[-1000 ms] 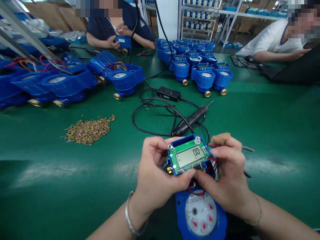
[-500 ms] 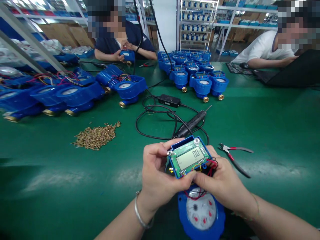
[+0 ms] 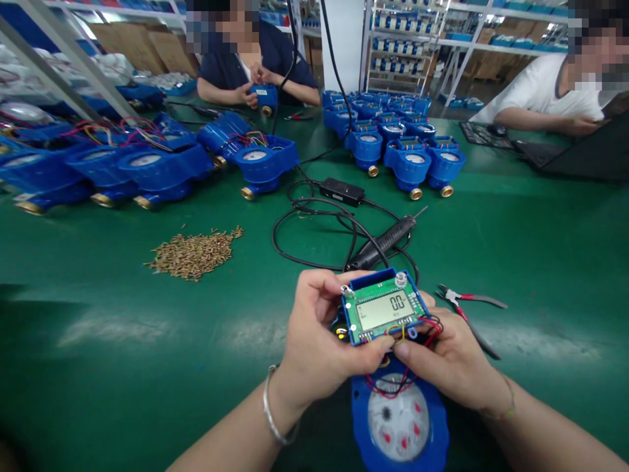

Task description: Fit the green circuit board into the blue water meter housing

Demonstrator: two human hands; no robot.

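Between my hands is a circuit board with a display (image 3: 383,311) reading 0.0, seated in a blue frame. My left hand (image 3: 327,334) grips its left side, thumb along the lower edge. My right hand (image 3: 442,351) holds the lower right corner, its thumb close to the left thumb. Red, black and yellow wires (image 3: 432,330) run from the board towards a blue water meter (image 3: 361,426) just below. The meter's round white dial (image 3: 399,419) with red pointers faces up. The fingers behind the board are hidden.
Beyond my hands lie a black electric screwdriver (image 3: 383,244) with looped cable and red-handled cutters (image 3: 466,308). A heap of small brass-coloured screws (image 3: 194,255) is at left. Blue meters (image 3: 265,164) line the back. Two people sit across the green table (image 3: 98,367).
The view has shifted slightly, moving most things a little to the right in the picture. Both hands keep hold of the display board, and the right thumb sits slightly farther from the left one.
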